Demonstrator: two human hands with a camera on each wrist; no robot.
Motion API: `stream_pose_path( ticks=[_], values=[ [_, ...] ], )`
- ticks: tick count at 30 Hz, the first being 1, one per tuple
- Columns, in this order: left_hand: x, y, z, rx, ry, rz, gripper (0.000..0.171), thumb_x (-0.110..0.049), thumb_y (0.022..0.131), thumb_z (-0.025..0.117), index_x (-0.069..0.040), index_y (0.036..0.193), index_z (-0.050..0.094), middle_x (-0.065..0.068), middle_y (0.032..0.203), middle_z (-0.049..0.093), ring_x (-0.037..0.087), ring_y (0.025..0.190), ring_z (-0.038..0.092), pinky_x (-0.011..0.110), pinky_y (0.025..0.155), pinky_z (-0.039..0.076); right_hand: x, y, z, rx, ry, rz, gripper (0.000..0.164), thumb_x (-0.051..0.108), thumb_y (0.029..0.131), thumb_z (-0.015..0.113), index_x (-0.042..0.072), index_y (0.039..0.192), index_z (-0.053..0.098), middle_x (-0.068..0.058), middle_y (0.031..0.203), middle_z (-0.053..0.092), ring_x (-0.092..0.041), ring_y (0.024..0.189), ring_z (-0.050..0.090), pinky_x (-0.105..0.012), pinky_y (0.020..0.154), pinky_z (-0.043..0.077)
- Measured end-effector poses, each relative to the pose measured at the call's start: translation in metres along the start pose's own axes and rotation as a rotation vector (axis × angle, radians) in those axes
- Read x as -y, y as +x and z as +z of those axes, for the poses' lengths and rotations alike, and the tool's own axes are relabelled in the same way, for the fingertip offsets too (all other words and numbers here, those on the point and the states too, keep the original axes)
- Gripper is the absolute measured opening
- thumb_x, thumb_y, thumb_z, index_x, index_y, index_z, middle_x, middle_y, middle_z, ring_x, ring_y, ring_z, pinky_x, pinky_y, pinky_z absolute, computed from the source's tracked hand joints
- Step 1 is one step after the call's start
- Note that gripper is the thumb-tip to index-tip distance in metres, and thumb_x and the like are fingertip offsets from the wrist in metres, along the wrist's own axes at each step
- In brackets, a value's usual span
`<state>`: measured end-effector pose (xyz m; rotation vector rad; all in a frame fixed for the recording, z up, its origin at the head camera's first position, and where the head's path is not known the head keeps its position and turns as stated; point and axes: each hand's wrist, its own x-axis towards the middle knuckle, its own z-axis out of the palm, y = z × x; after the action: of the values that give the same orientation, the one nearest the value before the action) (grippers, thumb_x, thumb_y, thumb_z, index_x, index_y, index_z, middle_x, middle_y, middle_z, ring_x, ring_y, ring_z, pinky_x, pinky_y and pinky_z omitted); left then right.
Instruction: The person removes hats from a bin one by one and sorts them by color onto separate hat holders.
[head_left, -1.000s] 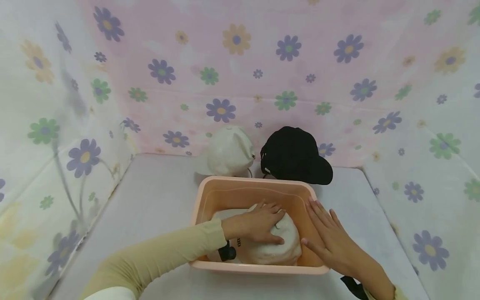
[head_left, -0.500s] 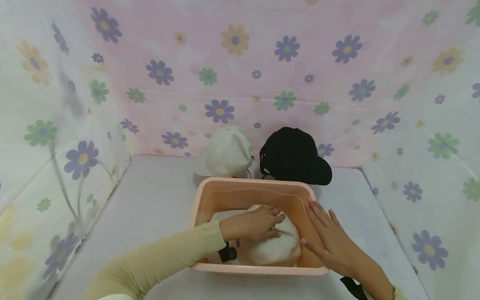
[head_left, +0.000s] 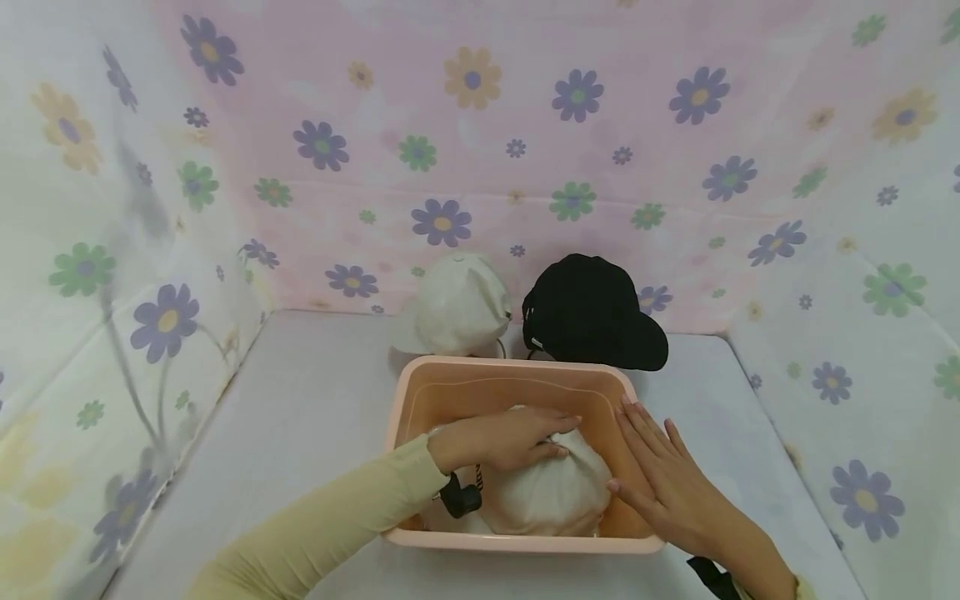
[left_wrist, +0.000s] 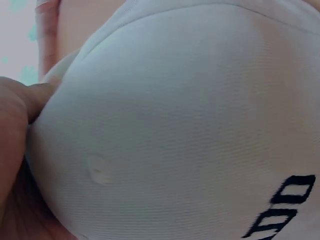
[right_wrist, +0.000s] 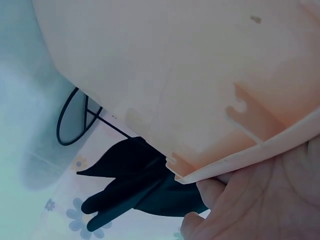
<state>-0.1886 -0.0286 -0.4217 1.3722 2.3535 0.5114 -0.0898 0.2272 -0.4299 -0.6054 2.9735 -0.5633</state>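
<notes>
My left hand (head_left: 510,439) reaches into the peach plastic basin and grips the crown of a white cap (head_left: 555,500), whose cloth folds under the fingers. In the left wrist view, the cap (left_wrist: 170,115) fills most of the picture, with thumb and fingers on its edge at the left and black lettering at lower right. My right hand (head_left: 671,479) lies along the basin's right rim with long straight fingers, the thumb just over the inside. From below, the right wrist view shows its palm (right_wrist: 265,195) against the basin's rim (right_wrist: 240,164).
Behind the basin (head_left: 517,543) stand another white cap (head_left: 457,304) at the left and a black cap (head_left: 588,308) at the right. A black cord loop (right_wrist: 60,120) shows beside the basin's underside. Flowered cloth (head_left: 480,150) encloses the white tabletop (head_left: 315,375).
My left hand's spread fingers have drawn together on the cap and pulled its cloth into folds. The right hand keeps its place on the rim.
</notes>
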Motion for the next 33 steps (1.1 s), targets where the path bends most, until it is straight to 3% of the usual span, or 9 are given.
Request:
stream_pose_path(
  ticks=[3, 6, 12, 14, 17, 21, 28, 33],
  values=[
    [0.002, -0.001, -0.003, -0.044, -0.029, 0.051, 0.055, -0.028, 0.108, 0.051, -0.003, 0.155, 0.04, 0.009, 0.159, 0.042, 0.017, 0.147, 0.04, 0.029, 0.121, 0.031, 0.0, -0.001, 0.0, -0.007, 0.002, -0.013, 0.081, 0.047, 0.103, 0.053, 0.006, 0.163, 0.018, -0.013, 0.171, 0.01, -0.029, 0.158, 0.005, -0.03, 0.121, -0.022],
    [0.001, 0.0, -0.006, -0.066, -0.023, 0.059, 0.054, -0.029, 0.107, 0.053, -0.002, 0.153, 0.044, 0.009, 0.156, 0.047, 0.017, 0.144, 0.044, 0.029, 0.12, 0.033, -0.002, 0.0, 0.0, -0.02, -0.002, -0.026, 0.08, 0.046, 0.103, 0.054, 0.006, 0.163, 0.018, -0.013, 0.171, 0.011, -0.026, 0.159, 0.003, -0.029, 0.121, -0.021],
    [0.0, 0.0, 0.001, -0.096, 0.157, -0.095, 0.045, -0.038, 0.1, 0.065, -0.011, 0.136, 0.063, 0.002, 0.13, 0.066, 0.015, 0.118, 0.062, 0.028, 0.103, 0.05, -0.005, 0.0, 0.003, -0.03, 0.003, -0.038, 0.078, 0.039, 0.103, 0.056, 0.005, 0.163, 0.02, -0.013, 0.171, 0.011, -0.021, 0.159, -0.001, -0.027, 0.12, -0.022],
    [-0.001, 0.0, 0.003, -0.13, 0.137, -0.156, 0.037, -0.039, 0.097, 0.07, -0.014, 0.123, 0.068, -0.001, 0.115, 0.068, 0.013, 0.104, 0.064, 0.028, 0.089, 0.054, -0.005, -0.001, 0.004, -0.036, 0.01, -0.042, 0.077, 0.038, 0.103, 0.056, 0.005, 0.162, 0.02, -0.013, 0.171, 0.012, -0.024, 0.159, 0.001, -0.027, 0.12, -0.022],
    [-0.003, -0.001, 0.002, -0.177, 0.067, -0.218, 0.025, -0.038, 0.095, 0.073, -0.016, 0.104, 0.071, -0.005, 0.092, 0.067, 0.011, 0.085, 0.062, 0.026, 0.069, 0.052, -0.004, -0.001, 0.004, -0.047, 0.018, -0.043, 0.077, 0.039, 0.103, 0.055, 0.005, 0.163, 0.02, -0.013, 0.171, 0.013, -0.026, 0.159, 0.003, -0.029, 0.121, -0.021],
    [-0.003, -0.004, 0.0, -0.178, 0.002, -0.259, 0.018, -0.034, 0.096, 0.072, -0.016, 0.098, 0.073, -0.007, 0.078, 0.062, 0.009, 0.072, 0.056, 0.024, 0.06, 0.045, -0.002, 0.0, 0.004, -0.051, 0.028, -0.049, 0.077, 0.042, 0.104, 0.054, 0.006, 0.163, 0.02, -0.012, 0.171, 0.012, -0.023, 0.159, 0.002, -0.028, 0.121, -0.02],
    [0.0, -0.008, -0.008, -0.177, -0.1, -0.187, 0.018, -0.026, 0.1, 0.067, -0.013, 0.11, 0.074, -0.005, 0.083, 0.063, 0.009, 0.074, 0.055, 0.022, 0.065, 0.045, -0.003, -0.001, 0.005, -0.066, -0.004, -0.052, 0.077, 0.04, 0.103, 0.055, 0.005, 0.162, 0.02, -0.013, 0.171, 0.012, -0.02, 0.159, 0.001, -0.027, 0.12, -0.021],
    [0.003, -0.014, -0.015, -0.234, -0.155, -0.121, 0.019, -0.023, 0.102, 0.064, -0.016, 0.117, 0.072, -0.004, 0.098, 0.068, 0.008, 0.086, 0.06, 0.023, 0.076, 0.05, -0.003, -0.001, 0.004, -0.059, 0.008, -0.04, 0.077, 0.041, 0.103, 0.054, 0.004, 0.162, 0.021, -0.013, 0.171, 0.012, -0.024, 0.159, 0.004, -0.033, 0.122, -0.02]
  ],
)
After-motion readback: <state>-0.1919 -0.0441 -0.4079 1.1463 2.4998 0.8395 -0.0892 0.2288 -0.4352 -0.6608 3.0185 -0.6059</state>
